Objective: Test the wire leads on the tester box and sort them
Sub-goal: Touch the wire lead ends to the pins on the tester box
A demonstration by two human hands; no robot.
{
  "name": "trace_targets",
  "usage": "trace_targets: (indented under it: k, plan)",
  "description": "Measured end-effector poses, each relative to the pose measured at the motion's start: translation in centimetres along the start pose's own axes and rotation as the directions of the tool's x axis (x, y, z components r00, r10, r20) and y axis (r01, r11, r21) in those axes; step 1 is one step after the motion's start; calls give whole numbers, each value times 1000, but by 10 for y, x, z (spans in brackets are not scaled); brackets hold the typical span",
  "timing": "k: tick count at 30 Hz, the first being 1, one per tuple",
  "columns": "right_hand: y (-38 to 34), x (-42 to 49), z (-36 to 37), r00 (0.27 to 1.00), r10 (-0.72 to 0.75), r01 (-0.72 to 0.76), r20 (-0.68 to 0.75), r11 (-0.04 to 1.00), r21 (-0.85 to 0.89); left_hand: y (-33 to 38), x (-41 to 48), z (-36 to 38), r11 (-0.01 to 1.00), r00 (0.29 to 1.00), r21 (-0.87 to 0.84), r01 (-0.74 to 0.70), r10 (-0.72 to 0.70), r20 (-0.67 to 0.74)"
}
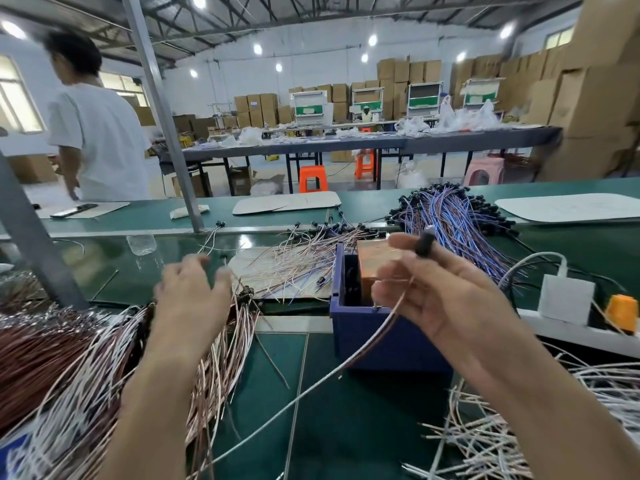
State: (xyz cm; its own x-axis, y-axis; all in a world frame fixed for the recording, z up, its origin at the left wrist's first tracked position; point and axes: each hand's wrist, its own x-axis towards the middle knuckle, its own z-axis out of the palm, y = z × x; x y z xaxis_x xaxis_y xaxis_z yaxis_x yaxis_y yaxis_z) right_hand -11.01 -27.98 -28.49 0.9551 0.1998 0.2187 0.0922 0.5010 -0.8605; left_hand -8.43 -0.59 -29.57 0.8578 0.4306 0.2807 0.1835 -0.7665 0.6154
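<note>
Green surface (346, 427) wire-strewn; right grip (446, 296) pinched lead (391, 318) above tester box (398, 348); left grip (192, 299) open, empty. Risk: trailing end could snag near-right pile (485, 441).

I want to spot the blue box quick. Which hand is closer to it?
Right. The right hand holds a wire lead just over the blue box's right side. The left hand hovers off to the box's left, above the wire pile.
</note>
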Motion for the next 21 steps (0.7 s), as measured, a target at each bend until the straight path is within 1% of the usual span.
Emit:
trace_targets:
  k: [1, 2, 3, 4, 5, 6, 7, 8, 9, 10, 11, 14, 16, 19, 21]
  plan:
    - [-4, 1, -1, 999, -7, 11, -46, 996, 87, 11, -5, -3, 984, 991, -136, -111, 119, 53]
    - [-7, 2, -2, 996, -13, 27, -87, 987, 161, 26, -12, -4, 939, 960, -278, -201, 245, 132]
    - [-9, 4, -2, 992, -17, 44, -123, 974, 221, 42, -22, -3, 884, 902, -394, -251, 362, 237]
    - [-12, 4, -3, 988, -20, 62, -155, 961, 270, 57, -33, 2, 834, 818, -472, -285, 468, 333]
    - [-14, 5, -4, 984, -23, 78, -178, 948, 308, 69, -44, 8, 795, 718, -512, -325, 560, 414]
    - [-16, 4, -6, 982, -30, 93, -188, 938, 335, 81, -56, 15, 771, 616, -525, -361, 619, 486]
    - [-19, 4, -9, 981, -38, 106, -192, 928, 357, 88, -66, 21, 755, 527, -543, -368, 650, 547]
    - [-22, 2, -12, 980, -50, 120, -193, 920, 373, 91, -72, 26, 757, 465, -563, -333, 651, 600]
    - [-26, 0, -16, 979, -65, 136, -192, 914, 382, 90, -73, 29, 770, 435, -579, -267, 633, 641]
    - [-31, -2, -22, 978, -79, 151, -195, 910, 387, 87, -71, 28, 784, 433, -583, -212, 610, 663]
    - [-36, -4, -28, 975, -94, 168, -200, 904, 393, 83, -68, 26, 793, 462, -580, -189, 593, 660]
    - [-49, -8, -49, 966, -99, 186, -239, 907, 378, 67, -50, 14, 794, 608, -582, -175, 552, 571]
    - [-55, -10, -58, 959, -74, 162, -274, 934, 317, 59, -40, 6, 793, 670, -587, -161, 525, 525]
    - [-59, -13, -64, 949, -69, 138, -306, 967, 212, 48, -34, -1, 833, 720, -479, -276, 510, 472]
    - [-59, -14, -62, 958, -61, 107, -280, 983, 150, 46, -33, -2, 852, 741, -393, -344, 504, 444]
